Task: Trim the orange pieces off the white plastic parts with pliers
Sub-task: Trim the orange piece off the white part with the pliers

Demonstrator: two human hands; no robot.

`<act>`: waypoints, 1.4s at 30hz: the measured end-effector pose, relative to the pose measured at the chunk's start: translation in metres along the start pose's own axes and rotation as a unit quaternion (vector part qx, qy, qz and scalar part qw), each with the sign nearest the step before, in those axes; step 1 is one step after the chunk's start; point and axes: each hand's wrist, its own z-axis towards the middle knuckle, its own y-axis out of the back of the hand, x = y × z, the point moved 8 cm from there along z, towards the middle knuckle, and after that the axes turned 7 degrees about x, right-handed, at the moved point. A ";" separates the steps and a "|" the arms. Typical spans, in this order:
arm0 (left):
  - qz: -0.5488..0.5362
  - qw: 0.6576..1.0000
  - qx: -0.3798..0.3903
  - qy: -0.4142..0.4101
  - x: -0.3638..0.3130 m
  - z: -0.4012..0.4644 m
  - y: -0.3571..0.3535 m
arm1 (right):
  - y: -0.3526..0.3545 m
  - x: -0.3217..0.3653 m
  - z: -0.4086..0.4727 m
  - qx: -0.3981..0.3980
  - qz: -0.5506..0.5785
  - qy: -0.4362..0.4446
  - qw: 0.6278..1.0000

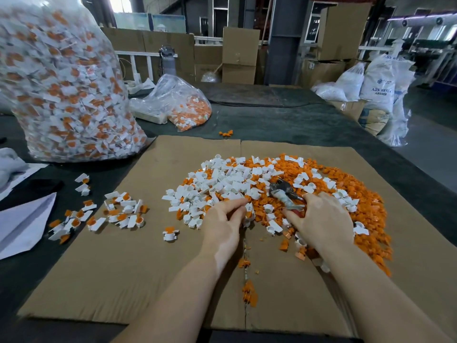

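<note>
- The flat brown cardboard sheet lies on the dark table surface and carries the work.
- A mixed heap of trimmed white plastic parts and cut orange pieces covers the far centre and right of the cardboard; white parts dominate its left half, orange pieces its right half.
- The worn grey metal pliers lie on the heap, head pointing away from the person, handles toward the right hand.
- The right hand rests palm-down on the heap with fingers curled over the plier handles, grasping them.
- The left hand rests palm-down at the near edge of the heap; its fingertips touch the white parts. Whether it grasps a part cannot be told.
- A loose group of untrimmed white parts with orange pieces attached lies on the left of the cardboard, apart from the heap.
- A tall clear plastic bag filled with untrimmed parts stands at far left.
- A smaller clear bag holding orange pieces lies behind the cardboard.
- White woven sacks stand at far right.
</note>
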 end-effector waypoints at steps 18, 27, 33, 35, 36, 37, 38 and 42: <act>-0.039 0.999 0.010 -0.006 0.008 0.001 -0.001 | 0.014 0.060 -0.060 -0.133 0.294 0.235 0.917; 0.001 1.000 0.024 -0.014 0.004 0.000 -0.004 | 0.015 0.067 -0.062 -0.121 0.270 0.256 0.920; 0.055 0.997 0.019 -0.043 -0.003 -0.007 -0.002 | 0.018 0.060 -0.065 -0.156 0.264 0.242 0.920; 0.091 0.994 0.013 -0.054 -0.004 -0.013 0.005 | 0.018 0.055 -0.065 -0.168 0.278 0.230 0.917; 0.117 0.991 0.005 -0.062 -0.005 -0.016 0.011 | 0.018 0.054 -0.065 -0.171 0.282 0.226 0.917; 0.142 0.987 -0.006 -0.071 -0.005 -0.018 0.019 | 0.018 0.053 -0.065 -0.173 0.284 0.224 0.916; 0.165 0.983 -0.016 -0.077 -0.005 -0.020 0.027 | 0.018 0.053 -0.065 -0.175 0.284 0.223 0.916; 0.271 0.960 -0.043 -0.053 0.004 -0.021 0.061 | 0.018 0.052 -0.065 -0.187 0.285 0.214 0.916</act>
